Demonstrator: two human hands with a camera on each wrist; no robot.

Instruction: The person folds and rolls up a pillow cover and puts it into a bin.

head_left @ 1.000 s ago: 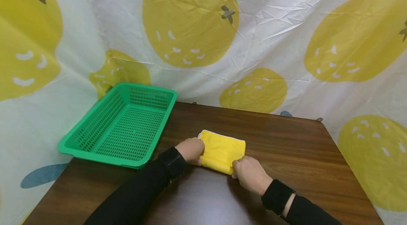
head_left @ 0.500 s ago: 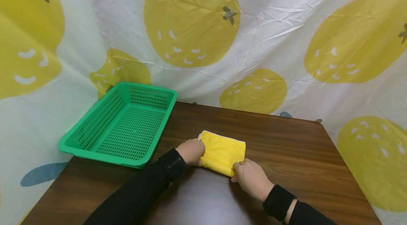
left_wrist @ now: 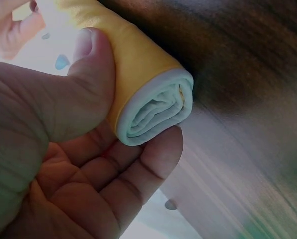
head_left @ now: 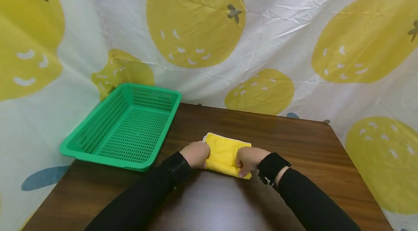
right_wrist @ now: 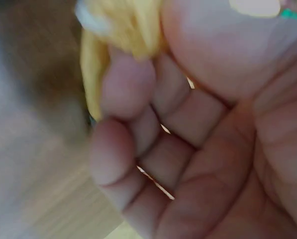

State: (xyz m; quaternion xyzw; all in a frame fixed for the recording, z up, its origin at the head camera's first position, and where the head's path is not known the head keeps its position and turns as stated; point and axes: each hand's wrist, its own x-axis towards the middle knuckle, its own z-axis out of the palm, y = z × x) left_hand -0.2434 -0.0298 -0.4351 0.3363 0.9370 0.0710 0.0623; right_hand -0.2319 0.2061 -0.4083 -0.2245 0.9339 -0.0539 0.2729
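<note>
On dark brown wood-grain table (head_left: 294, 144): rectangular yellow cloth with white edging (head_left: 222, 154). Grasped at rolled left end by bare left hand (head_left: 196, 154) — pinched near right end by bare right hand (head_left: 252, 159). Farther left: rectangular green slotted plastic basket (head_left: 135, 133).

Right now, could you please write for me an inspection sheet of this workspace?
Surface: dark wood-grain table, glare at its near side.
Job's things: yellow cloth with white edging; one end coiled in the left wrist view.
Clutter: green slotted basket at the table's left.
Hands: left hand grips the cloth's left end; right hand grips its right part.
Cables: nothing seen.
Surroundings: white fabric with yellow fruit print hangs behind and at both sides.
</note>
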